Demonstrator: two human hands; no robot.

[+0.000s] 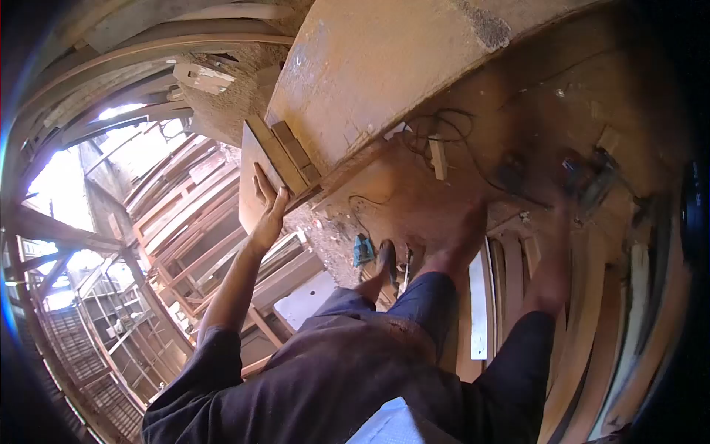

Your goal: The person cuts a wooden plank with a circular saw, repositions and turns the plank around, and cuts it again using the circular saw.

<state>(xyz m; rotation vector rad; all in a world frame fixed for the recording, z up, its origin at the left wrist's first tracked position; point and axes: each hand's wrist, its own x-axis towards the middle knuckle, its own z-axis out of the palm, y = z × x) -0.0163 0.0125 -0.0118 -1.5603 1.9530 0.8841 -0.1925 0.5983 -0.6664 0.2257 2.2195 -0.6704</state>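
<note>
A pale blue-white cloth [393,423] and dark short-sleeved shirt [318,370] fill the foreground. At left, arm outstretched, the left hand [269,209] lies open against a pale, flat wooden board [251,166] at the end of a broad brown wooden bench [370,66]; even palm pressure should help steady it. The right hand [565,203] extends to a dark, blurred power tool [596,185], its grip impossible to tell.

Left hand [271,211] stretches forward, fingers [261,182] extended; right arm [549,277] likewise outstretched.
</note>
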